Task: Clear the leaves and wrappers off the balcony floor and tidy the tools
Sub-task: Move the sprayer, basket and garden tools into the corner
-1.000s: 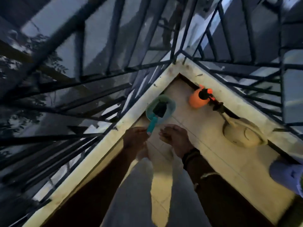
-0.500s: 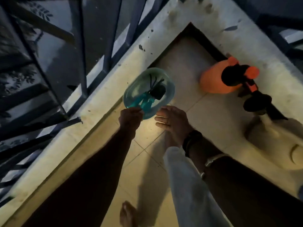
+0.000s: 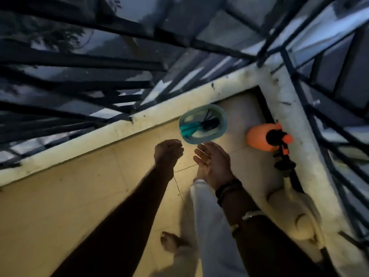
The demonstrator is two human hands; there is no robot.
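A clear green bowl sits on the tiled balcony floor near the corner. Inside it lie small garden tools with teal handles and black heads. My left hand hovers just short of the bowl's near rim, fingers curled into a fist with nothing visible in it. My right hand is beside it, fingers straight, its tips close to the bowl's near edge but apart from it. No leaves or wrappers show on the lit tiles.
An orange spray bottle with a black nozzle lies against the right ledge. A cream watering can stands behind it. The pale ledge and dark railing bound the corner. My bare foot is on the tiles below.
The left hand has let go of the bowl's rim and drawn back a little. The teal tools now lie flat inside the bowl. My view has swung up and to the left.
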